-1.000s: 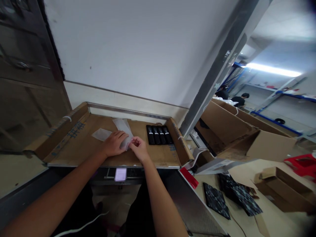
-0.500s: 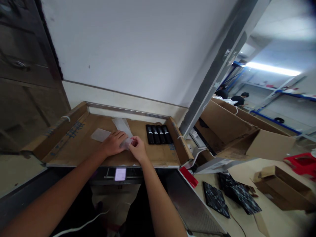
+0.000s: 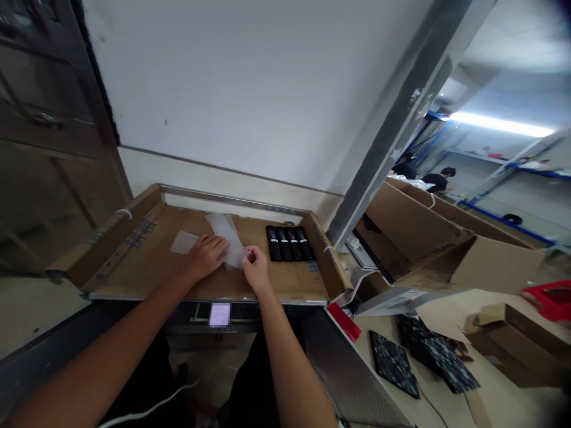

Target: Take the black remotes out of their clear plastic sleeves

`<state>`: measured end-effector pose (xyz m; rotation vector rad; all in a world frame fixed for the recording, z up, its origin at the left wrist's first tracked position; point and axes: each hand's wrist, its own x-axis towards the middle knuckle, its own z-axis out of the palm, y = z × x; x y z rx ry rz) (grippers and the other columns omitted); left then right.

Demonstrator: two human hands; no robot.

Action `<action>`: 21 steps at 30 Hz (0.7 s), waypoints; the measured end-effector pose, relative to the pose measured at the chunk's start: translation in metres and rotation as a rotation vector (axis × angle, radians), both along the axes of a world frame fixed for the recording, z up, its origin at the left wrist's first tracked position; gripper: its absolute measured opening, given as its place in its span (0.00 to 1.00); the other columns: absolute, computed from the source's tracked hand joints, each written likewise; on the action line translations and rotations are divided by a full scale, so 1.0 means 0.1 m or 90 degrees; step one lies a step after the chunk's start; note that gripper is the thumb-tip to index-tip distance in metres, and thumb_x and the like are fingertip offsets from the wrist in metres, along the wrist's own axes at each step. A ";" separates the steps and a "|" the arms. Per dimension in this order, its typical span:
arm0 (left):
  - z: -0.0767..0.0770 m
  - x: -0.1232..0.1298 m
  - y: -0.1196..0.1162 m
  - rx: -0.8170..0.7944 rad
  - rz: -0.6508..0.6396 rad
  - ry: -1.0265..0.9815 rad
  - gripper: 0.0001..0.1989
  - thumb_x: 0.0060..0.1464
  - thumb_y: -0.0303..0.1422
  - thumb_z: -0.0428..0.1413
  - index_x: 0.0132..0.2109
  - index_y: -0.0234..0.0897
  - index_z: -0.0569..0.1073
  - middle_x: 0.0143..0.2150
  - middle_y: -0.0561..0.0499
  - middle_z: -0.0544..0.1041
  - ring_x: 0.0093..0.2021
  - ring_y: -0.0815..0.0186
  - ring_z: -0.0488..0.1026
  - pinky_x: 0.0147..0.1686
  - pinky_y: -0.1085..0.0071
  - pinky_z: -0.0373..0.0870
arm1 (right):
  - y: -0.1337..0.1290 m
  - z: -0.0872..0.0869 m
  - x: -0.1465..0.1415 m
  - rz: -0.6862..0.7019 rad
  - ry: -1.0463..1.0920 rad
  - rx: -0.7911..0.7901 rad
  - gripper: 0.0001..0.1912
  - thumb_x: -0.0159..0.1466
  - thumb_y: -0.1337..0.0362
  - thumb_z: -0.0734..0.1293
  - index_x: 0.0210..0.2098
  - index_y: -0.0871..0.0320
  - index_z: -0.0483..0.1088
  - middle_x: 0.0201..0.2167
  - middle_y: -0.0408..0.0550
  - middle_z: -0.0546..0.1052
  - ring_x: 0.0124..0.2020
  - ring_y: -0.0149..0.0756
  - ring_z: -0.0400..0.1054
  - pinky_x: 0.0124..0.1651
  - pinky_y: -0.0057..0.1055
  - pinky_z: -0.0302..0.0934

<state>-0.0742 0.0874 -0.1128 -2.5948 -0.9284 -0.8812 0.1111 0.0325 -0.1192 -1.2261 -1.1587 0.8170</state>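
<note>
On a cardboard-lined tray (image 3: 147, 267) my left hand (image 3: 206, 257) has its fingers bent over the left edge of a clear plastic bag (image 3: 234, 255). Thumb and fingertips of my right hand (image 3: 256, 268) pinch the right edge of the same bag. Beneath and beyond it, more clear plastic bags (image 3: 219, 223) lie flat. Another flat plastic bag (image 3: 184, 242) is left of my left hand, partly covered by it. To the right of my right hand, several black cylindrical items with pale bands (image 3: 289, 244) lie side by side.
Raised cardboard sides (image 3: 323, 252) border the tray, with a white wall panel (image 3: 250, 95) behind. A large open carton (image 3: 428, 232) stands to the right. Further right are a smaller box (image 3: 513, 345) and dark patterned packs (image 3: 392, 362). Two people sit in the background.
My right hand has moved slightly right, away from my left hand. The bag between them now shows spread wider. The whole view has shifted a little.
</note>
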 end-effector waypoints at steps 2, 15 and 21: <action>0.01 -0.02 0.01 -0.010 0.027 -0.009 0.08 0.62 0.28 0.52 0.45 0.37 0.75 0.42 0.43 0.80 0.44 0.52 0.75 0.45 0.55 0.62 | 0.00 -0.01 0.03 -0.021 0.053 0.000 0.11 0.51 0.58 0.68 0.33 0.57 0.71 0.23 0.38 0.68 0.25 0.31 0.60 0.28 0.26 0.54; 0.01 -0.79 0.28 -0.108 0.182 -0.052 0.09 0.57 0.34 0.54 0.44 0.40 0.75 0.47 0.43 0.81 0.53 0.49 0.74 0.60 0.48 0.55 | -0.02 0.04 0.11 -0.023 0.261 -0.047 0.15 0.49 0.56 0.72 0.31 0.58 0.70 0.22 0.37 0.68 0.22 0.26 0.57 0.22 0.23 0.50; 0.15 -0.85 0.08 -0.113 0.145 -0.029 0.35 0.53 0.48 0.60 0.63 0.36 0.67 0.63 0.39 0.71 0.63 0.43 0.66 0.66 0.46 0.52 | 0.00 0.03 0.07 0.009 0.223 -0.055 0.13 0.49 0.57 0.71 0.30 0.57 0.71 0.23 0.38 0.71 0.23 0.28 0.60 0.23 0.24 0.54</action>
